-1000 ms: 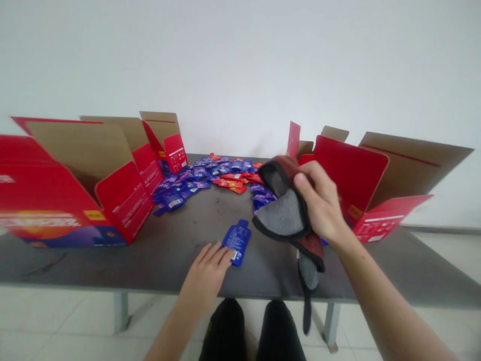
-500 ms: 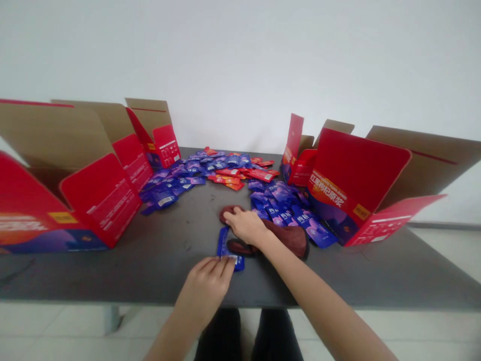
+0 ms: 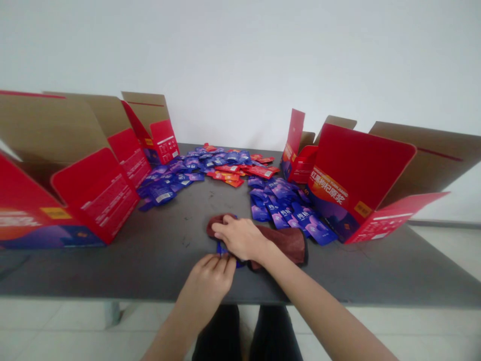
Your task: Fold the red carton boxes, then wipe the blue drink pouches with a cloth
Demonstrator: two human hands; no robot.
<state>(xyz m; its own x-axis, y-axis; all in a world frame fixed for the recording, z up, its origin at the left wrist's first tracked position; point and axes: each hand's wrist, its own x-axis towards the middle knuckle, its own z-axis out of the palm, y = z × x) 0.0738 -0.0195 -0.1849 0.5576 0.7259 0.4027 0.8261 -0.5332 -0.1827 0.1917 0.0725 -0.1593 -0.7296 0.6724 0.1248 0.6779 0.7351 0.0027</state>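
Note:
A brown cloth (image 3: 285,241) with a dark edge lies bunched near the front of the table. My right hand (image 3: 240,236) presses down on it, its fingers curled round the cloth's left part. Under that hand and the cloth is a blue sachet (image 3: 221,247), mostly covered. The fingers of my left hand (image 3: 211,276) are closed on the sachet's near end, just left of my right hand. To the right of the cloth, a pile of blue sachets (image 3: 280,208) lies against a red box.
Open red cartons (image 3: 116,200) stand along the left, their flaps raised. At the right is another open red carton (image 3: 361,170), with a smaller-looking one (image 3: 300,163) behind it. Blue sachets (image 3: 161,185) and red sachets (image 3: 229,173) are heaped at the back of the grey table (image 3: 158,271).
My right hand has slid the cloth's left end a little to the left and nearer, covering more of the blue sachet. My left hand stays at the sachet's near end.

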